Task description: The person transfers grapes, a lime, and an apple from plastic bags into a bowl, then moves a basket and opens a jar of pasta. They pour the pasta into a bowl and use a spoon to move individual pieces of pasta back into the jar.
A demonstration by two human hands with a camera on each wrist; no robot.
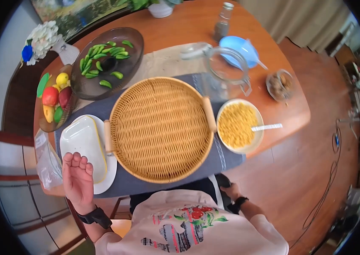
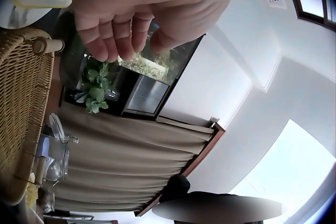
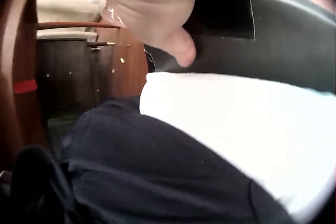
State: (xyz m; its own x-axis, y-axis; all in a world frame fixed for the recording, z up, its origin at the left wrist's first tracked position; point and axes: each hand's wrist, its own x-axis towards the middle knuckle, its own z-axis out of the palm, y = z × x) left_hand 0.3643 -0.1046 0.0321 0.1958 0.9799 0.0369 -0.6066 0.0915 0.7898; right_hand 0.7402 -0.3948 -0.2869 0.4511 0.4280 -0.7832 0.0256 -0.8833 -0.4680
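My left hand [image 1: 78, 178] is raised palm up over the near edge of a white rectangular dish [image 1: 78, 136], its fingers together and slightly bent, with nothing held. In the left wrist view, the same hand [image 2: 152, 11] hangs beside a round wicker tray [image 2: 23, 98]. This wicker tray [image 1: 160, 127], with two wooden handles, lies at the table's middle with nothing in it. Low at my side, my right hand [image 1: 231, 192] is beside a black curved surface. In the right wrist view, its thumb [image 3: 181, 48] points down before that black surface [image 3: 294, 40]; its fingers are hidden.
A dark platter [image 1: 135, 46] holds several green peppers, with a fruit plate [image 1: 46, 125] to its left. On the right stand a bowl of yellow grains [image 1: 239, 125] with a spoon, an open glass jar [image 1: 226, 70], a blue bowl [image 1: 239, 49], a small jar [image 1: 279, 85] and a bottle [image 1: 223, 23].
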